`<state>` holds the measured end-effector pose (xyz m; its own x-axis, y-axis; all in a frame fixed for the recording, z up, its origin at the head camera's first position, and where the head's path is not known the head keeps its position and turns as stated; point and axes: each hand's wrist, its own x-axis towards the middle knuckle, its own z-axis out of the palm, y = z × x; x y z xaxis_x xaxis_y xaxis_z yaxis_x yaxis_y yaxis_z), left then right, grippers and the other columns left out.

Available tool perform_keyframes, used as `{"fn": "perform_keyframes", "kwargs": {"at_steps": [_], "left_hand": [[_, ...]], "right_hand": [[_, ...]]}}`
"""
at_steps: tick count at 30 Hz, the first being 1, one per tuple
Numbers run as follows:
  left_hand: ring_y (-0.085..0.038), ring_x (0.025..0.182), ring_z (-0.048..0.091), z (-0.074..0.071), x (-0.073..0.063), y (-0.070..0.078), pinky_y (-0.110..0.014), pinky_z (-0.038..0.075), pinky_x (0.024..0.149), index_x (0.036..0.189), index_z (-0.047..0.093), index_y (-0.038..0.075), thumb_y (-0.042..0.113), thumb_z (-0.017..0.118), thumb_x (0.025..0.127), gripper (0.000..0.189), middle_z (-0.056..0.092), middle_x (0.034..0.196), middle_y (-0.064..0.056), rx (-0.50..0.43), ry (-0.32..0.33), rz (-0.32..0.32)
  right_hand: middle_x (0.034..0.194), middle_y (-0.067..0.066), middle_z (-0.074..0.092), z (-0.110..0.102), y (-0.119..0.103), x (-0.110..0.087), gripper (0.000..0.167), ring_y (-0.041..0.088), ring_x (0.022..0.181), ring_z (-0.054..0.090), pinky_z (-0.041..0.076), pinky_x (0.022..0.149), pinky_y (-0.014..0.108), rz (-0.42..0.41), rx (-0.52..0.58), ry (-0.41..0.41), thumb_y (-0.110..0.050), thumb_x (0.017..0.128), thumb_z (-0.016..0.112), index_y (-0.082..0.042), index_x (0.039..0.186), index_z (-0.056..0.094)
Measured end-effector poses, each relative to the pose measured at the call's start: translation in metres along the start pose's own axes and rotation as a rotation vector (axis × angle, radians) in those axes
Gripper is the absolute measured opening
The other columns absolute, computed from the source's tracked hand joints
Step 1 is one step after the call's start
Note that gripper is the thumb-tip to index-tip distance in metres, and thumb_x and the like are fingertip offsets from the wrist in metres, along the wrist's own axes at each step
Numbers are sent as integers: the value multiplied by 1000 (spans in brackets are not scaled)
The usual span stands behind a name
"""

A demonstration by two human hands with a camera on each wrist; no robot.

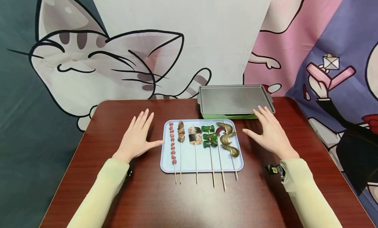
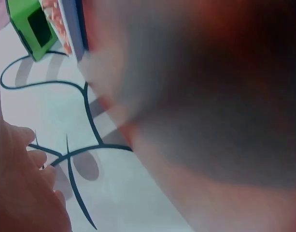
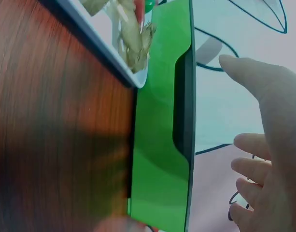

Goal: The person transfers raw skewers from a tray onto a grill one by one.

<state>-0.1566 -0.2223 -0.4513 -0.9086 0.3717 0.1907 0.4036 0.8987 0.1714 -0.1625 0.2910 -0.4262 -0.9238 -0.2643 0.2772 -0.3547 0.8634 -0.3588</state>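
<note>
Palm down with straight, spread fingers, my left hand (image 1: 136, 138) is at the left side of a pale blue tray (image 1: 186, 167); its thumb tip overlaps the rim in the head view. My right hand (image 1: 271, 136), fingers extended and thumb apart, is off the tray's right side and holds nothing. Side by side on the tray lie several skewers: small red pieces (image 1: 172, 144), brown meat (image 1: 181, 132), a thick fish-like piece (image 1: 195, 136), green peppers (image 1: 210, 136), a dark red curled piece (image 1: 219, 130) and shrimp (image 1: 226, 139). Their sticks stick out over the near rim.
Behind the tray stands a green grill box (image 1: 224, 116) with a flat grey plate (image 1: 236, 98) on top, near the table's back edge. The brown table (image 1: 189, 205) carries everything. A cartoon-printed cloth (image 1: 224, 34) hangs behind it.
</note>
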Motion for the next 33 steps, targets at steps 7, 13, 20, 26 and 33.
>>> {"fn": "perform_keyframes", "kwargs": {"at_steps": [7,13,20,26,33], "left_hand": [[-30,154,8,9,-18,15,-49,9,123,163,16,4,88,56,77,127,11,169,-15,-22,-54,32],[-33,153,13,17,-33,30,-50,12,122,162,17,0,91,57,73,132,14,168,-17,-45,-90,72],[-32,153,14,25,-46,47,-48,14,123,160,21,-4,88,66,69,137,15,167,-19,-87,-124,115],[-36,152,18,27,-50,54,-50,17,122,158,22,-8,87,66,70,137,16,166,-22,-80,-153,154],[-39,150,23,28,-53,56,-52,21,120,156,25,-11,79,68,77,127,21,164,-26,-80,-164,158]], "right_hand": [[160,18,35,-4,-15,-6,85,34,151,21,22,119,55,7,47,-25,-53,89,75,0,150,48],[155,17,44,-7,-27,-15,80,37,146,32,29,115,58,16,62,-41,-50,90,76,-2,149,50],[146,17,53,-8,-41,-29,72,37,137,44,36,109,59,8,80,-50,-42,90,78,-3,146,55],[138,16,61,-8,-55,-41,65,36,127,54,42,103,58,-2,112,-89,-43,92,76,-4,142,60],[124,12,69,-4,-65,-58,55,33,116,64,50,94,55,15,133,-95,-42,92,77,-4,131,69]]}}
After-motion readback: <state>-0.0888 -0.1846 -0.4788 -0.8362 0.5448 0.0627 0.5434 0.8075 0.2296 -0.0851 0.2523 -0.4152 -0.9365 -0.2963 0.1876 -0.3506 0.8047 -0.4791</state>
